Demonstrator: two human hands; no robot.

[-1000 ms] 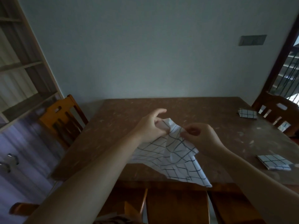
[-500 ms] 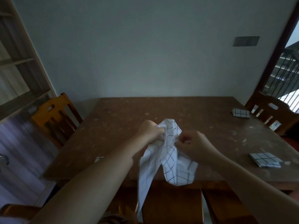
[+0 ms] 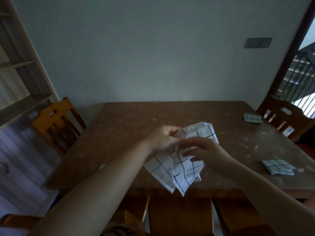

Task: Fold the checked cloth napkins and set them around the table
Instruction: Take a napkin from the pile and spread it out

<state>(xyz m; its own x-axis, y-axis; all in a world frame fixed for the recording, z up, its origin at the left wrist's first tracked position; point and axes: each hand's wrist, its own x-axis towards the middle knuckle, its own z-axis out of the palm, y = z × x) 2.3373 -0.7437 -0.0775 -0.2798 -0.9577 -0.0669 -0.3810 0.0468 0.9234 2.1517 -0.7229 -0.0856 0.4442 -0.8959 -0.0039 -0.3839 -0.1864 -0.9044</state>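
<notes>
A white napkin with dark checks [image 3: 180,169] hangs crumpled over the near middle of the brown table [image 3: 133,120]. My left hand [image 3: 163,138] grips its upper edge. My right hand [image 3: 206,150] lies across the front of the cloth with blurred, extended fingers pointing left. One folded checked napkin [image 3: 252,118] sits at the far right edge. Another folded napkin [image 3: 277,167] lies near the right front. A small corner of a third napkin [image 3: 102,166] shows past my left forearm.
An orange wooden chair [image 3: 56,123] stands at the table's left side and a darker chair [image 3: 286,120] at the right. Chair backs [image 3: 180,217] are tucked under the near edge. A shelf unit [image 3: 20,79] fills the left wall.
The cloth was lifted off the table and bunched between both hands. My right hand has let go of its pinch and now reaches left across the cloth with fingers spread.
</notes>
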